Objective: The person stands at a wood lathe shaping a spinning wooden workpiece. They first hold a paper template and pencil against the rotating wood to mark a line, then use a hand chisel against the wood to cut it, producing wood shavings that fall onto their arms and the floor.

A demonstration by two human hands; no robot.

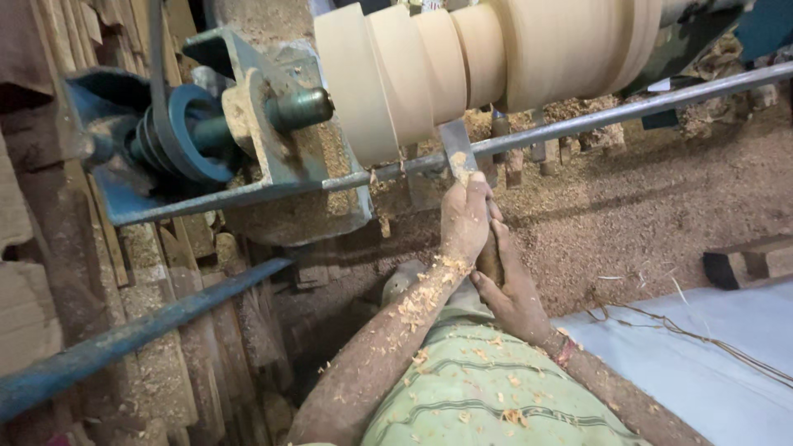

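Near: right hand (pixel 516 293) wraps the brown wooden handle of a flat steel chisel (pixel 459 153); left hand (pixel 465 219), nearer the work, clamps its blade end. Tool's long axis runs away from the body, across the grey steel rest bar (pixel 578 124), tip touching the pale stepped wooden workpiece (pixel 462 66) beyond. No packages, labels or signs visible.

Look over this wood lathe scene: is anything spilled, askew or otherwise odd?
Wood shavings blanket the ground under the lathe and cling to the left hand and forearm. The turned wooden workpiece and chisel on the metal rest bar look in order.
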